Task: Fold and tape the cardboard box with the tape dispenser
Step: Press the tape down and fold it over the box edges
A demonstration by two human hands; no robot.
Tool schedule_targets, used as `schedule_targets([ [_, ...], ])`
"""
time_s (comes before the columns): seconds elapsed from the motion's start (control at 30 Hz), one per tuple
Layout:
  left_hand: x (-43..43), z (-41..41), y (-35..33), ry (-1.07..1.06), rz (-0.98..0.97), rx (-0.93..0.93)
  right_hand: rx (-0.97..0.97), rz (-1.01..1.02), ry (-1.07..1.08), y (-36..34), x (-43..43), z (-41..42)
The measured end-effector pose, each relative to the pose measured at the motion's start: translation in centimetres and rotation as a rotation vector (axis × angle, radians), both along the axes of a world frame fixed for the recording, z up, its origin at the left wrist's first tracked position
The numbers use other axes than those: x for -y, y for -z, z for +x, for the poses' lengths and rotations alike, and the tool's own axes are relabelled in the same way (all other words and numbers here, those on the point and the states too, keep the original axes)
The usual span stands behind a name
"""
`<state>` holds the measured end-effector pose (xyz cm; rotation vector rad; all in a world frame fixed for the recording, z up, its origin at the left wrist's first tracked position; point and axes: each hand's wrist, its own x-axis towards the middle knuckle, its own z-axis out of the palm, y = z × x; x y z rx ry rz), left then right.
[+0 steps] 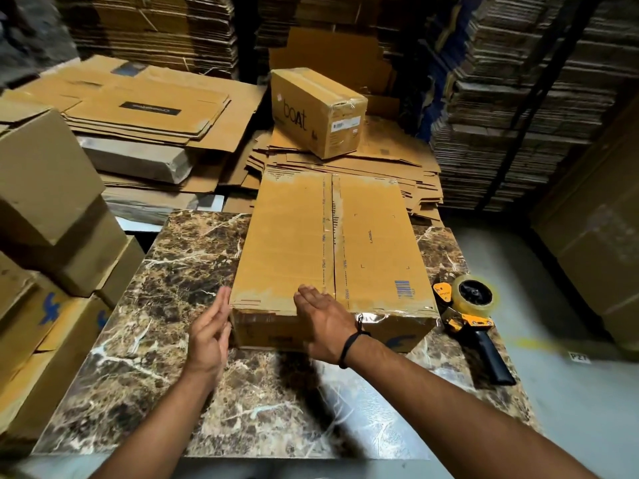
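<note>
Cardboard box (311,243) sits long-ways on the marble table (166,305), top flaps folded shut and meeting at the centre seam (331,236), which looks untaped. The right hand (323,319) lies flat with straight fingers on the near end of the top beside the seam, probably to pin the flaps closed. The left hand (209,335) is open, palm toward the near left corner, touching or just beside it, likely squaring the box. Tape dispenser (470,305) lies untouched on the table just beside the near right corner, handle toward the person, handy for the right hand, so I judge taping comes next.
</note>
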<state>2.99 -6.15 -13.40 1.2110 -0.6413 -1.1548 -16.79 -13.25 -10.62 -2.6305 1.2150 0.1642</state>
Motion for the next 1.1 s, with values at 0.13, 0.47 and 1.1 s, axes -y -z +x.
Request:
schedule_targets([
  [0.13, -1.7, -1.8, 1.2, -0.072, 0.038, 0.022, 0.072, -0.014, 0.024, 0.2, -0.3, -0.2],
  [0.47, 0.1, -8.7, 4.4, 0.001, 0.392, 0.858, 0.125, -0.043, 0.038, 0.1, -0.7, -0.2],
  [1.1, 1.5, -4.1, 1.3, -0.574, 0.320, 0.210, 0.119, -0.085, 0.015, 0.6, -0.5, -0.4],
])
